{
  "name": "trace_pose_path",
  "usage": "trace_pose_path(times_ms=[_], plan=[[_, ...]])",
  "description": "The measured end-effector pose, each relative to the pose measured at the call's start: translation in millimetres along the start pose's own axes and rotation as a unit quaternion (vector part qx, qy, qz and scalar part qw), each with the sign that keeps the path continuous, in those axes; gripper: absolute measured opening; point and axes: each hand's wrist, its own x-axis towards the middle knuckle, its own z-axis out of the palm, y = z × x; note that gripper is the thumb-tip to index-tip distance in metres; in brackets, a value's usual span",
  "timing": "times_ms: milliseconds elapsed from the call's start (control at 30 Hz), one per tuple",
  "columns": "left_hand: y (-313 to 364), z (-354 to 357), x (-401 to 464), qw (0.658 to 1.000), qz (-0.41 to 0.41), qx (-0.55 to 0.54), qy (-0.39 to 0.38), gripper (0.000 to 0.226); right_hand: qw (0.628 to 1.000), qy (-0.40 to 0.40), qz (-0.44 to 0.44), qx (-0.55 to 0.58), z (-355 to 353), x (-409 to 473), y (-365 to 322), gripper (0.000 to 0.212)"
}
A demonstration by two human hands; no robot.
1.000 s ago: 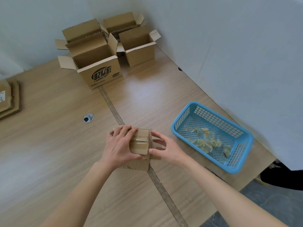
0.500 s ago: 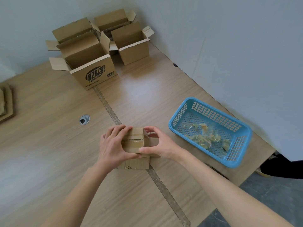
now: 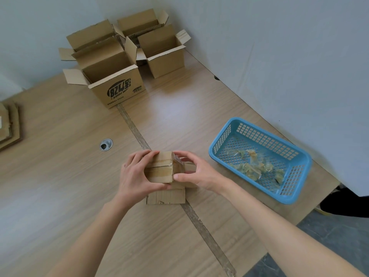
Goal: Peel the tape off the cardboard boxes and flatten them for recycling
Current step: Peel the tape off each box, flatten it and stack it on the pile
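Head view, small box: a small cardboard box (image 3: 160,168) sits near the middle of the wooden table (image 3: 60,176), right on the taped seam (image 3: 131,124) that runs along the tabletop, clear tape (image 3: 161,163) banding its top.
Left hand: the left hand (image 3: 135,174) wraps the box's left side, fingers curled over the top edge, thumb low on the near face. Clamped firmly on the box.
Right hand: the right hand (image 3: 194,172) is on the box's right end, forefinger up at the top corner where the tape ends, thumb pressed at the lower corner. A pinching hold on that end.
Loose flap: a flat cardboard flap (image 3: 165,196) lies under the box, poking out towards the person.
Basket: a blue plastic basket (image 3: 295,196) stands to the right, crumpled tape scraps (image 3: 253,166) inside.
Far corner: three open boxes (image 3: 119,62) cluster against the wall, the front one printed in black.
Left edge: a flattened cardboard stack (image 3: 9,126), partly cut off.
Tabletop: a metal cable grommet (image 3: 106,144) left of the seam.
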Motion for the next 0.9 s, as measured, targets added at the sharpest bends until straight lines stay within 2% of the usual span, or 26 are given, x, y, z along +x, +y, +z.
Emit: trace_pose_path(times_ms=[500,900], plan=[[-1,4,-4,1.0,0.008,0.012,-0.004,0.111,0.999,-0.017,0.013,-0.028,-7,2,-6,0.068],[-1,8,-5,1.0,0.015,0.017,-0.005,0.109,0.999,-0.03,0.026,-0.025,-8,-5,-7,0.076]])
